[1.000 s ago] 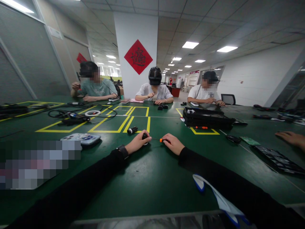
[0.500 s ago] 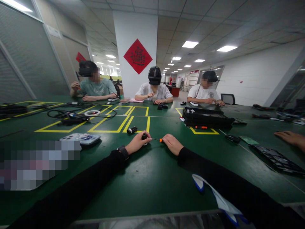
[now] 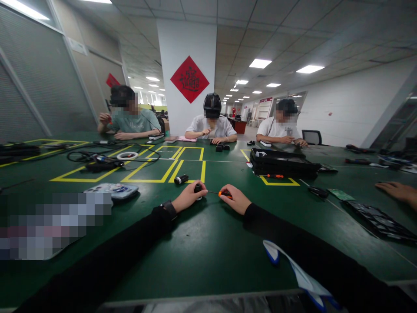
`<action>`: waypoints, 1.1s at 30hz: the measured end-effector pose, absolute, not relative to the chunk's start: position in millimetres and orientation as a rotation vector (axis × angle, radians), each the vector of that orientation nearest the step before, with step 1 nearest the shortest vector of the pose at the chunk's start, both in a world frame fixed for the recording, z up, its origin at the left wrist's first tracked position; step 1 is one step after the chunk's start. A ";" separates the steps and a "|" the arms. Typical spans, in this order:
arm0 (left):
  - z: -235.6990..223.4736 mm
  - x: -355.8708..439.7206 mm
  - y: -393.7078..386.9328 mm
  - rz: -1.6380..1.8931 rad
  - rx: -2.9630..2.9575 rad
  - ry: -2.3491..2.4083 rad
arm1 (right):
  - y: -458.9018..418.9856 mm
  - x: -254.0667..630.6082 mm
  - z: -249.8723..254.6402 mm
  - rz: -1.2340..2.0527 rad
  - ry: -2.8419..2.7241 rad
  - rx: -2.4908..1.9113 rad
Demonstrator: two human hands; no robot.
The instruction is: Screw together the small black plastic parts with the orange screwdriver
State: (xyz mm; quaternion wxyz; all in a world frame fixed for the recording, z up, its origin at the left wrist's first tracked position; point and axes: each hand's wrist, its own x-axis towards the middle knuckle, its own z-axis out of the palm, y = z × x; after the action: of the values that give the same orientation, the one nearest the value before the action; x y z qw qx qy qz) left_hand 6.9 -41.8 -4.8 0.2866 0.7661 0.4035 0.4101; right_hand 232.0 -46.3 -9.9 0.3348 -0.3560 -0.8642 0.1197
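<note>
My left hand (image 3: 188,198) is closed around a small dark rounded part (image 3: 197,188), mostly covered by the fingers, so its kind is unclear. My right hand (image 3: 237,200) grips the orange-and-black handle of a screwdriver (image 3: 224,194). Its thin shaft points left and reaches the fingers of my left hand; the tip is hidden there. Just beyond my left hand a short black cylinder (image 3: 181,179) lies on the green table (image 3: 195,248).
At right stands a black open case (image 3: 283,163) with another orange screwdriver (image 3: 275,176) before it. Cables (image 3: 104,161) and a phone-like object (image 3: 114,190) lie left. Three people sit opposite. Another person's hand (image 3: 395,191) rests at far right beside a black panel (image 3: 379,217).
The fingers of my right hand have shifted on the screwdriver, so more of its handle shows. My left hand keeps its hold. The view has tilted slightly.
</note>
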 end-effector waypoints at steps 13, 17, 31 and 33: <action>-6.2 5.3 -40.4 1.095 2.075 1.074 | -43.6 233.9 -11.3 0.240 -2.267 -0.925; -7.3 5.6 -40.2 1.109 2.072 1.052 | -45.3 233.7 -10.5 0.256 -2.267 -0.932; -6.4 6.2 -41.2 1.081 2.037 1.068 | -42.0 234.0 -11.4 0.170 -2.289 -0.935; -7.7 6.3 -40.2 1.082 2.023 1.060 | -42.8 234.5 -11.3 0.181 -2.272 -0.912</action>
State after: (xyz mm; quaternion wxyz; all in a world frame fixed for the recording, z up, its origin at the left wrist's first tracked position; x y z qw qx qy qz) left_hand 6.3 -40.2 -7.7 0.3025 0.7629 0.3999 0.4081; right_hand 234.5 -42.8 -11.3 0.3368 -0.3497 -0.8715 0.0694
